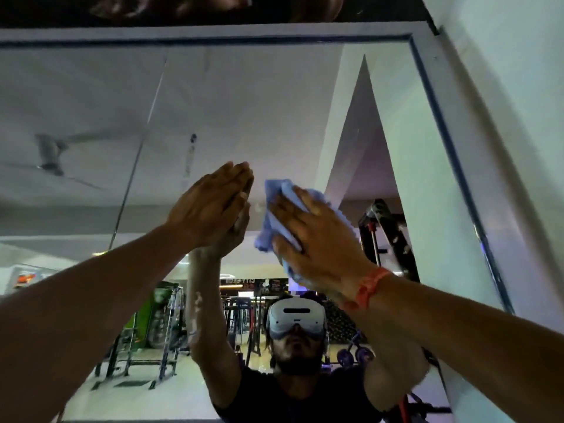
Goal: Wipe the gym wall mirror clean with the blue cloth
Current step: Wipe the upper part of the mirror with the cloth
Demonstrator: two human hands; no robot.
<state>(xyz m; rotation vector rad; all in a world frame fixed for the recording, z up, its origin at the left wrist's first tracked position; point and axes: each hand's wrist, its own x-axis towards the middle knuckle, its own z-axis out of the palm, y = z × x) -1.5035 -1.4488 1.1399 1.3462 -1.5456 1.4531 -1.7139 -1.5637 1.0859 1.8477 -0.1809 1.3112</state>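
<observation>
The wall mirror point(244, 102) fills the view, framed by a pale border with a dark inner edge. My right hand point(317, 236) lies flat with spread fingers on the blue cloth point(274, 209), pressing it against the glass near the middle. The cloth bunches out above and to the left of my fingers. My left hand point(210, 206) is raised beside it, fingers straight and together, its fingertips touching the glass and meeting their reflection. An orange band sits on my right wrist.
The mirror frame's right side point(457, 166) slants down next to a white wall point(518, 87). A dark strip point(213, 7) runs above the frame. Reflected in the glass are a ceiling fan, gym racks, weights and a person wearing a headset.
</observation>
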